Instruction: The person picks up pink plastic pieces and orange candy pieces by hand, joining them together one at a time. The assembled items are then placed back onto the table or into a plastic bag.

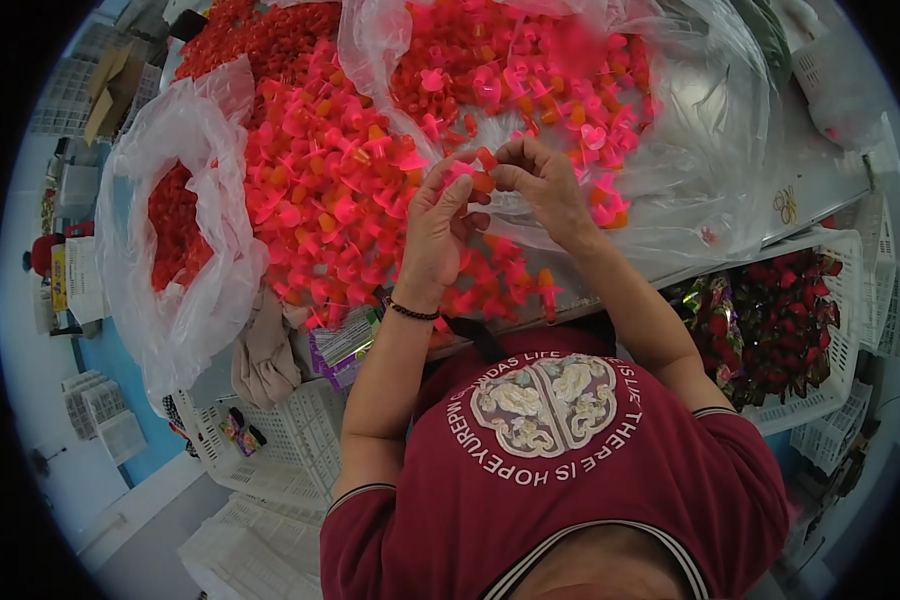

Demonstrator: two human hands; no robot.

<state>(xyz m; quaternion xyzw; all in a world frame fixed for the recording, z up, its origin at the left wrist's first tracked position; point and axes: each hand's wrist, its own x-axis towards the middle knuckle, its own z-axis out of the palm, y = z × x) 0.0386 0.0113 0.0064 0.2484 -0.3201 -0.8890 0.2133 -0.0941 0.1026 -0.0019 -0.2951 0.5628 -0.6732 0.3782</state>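
Note:
Over the table's near side, both my hands are close together at small plastic pieces. My left hand (442,215), with a dark beaded bracelet on its wrist, is closed with thumb and fingers on a bright pink plastic piece (459,171). Beside it, my right hand (545,185) pinches a small orange-red piece (483,183) against the pink one. Part of both pieces is hidden by the fingers. Under and around my left hand spreads a large pile of pink pieces with orange-red parts (320,190), some shaped like pacifiers.
An open plastic bag (232,190) of red pieces stands at the left. Clear plastic sheeting (700,170) covers the table's right side. Below it, a white crate (845,290) holds dark red wrapped items. Another white crate (315,425) sits at the lower left near a beige cloth (267,355).

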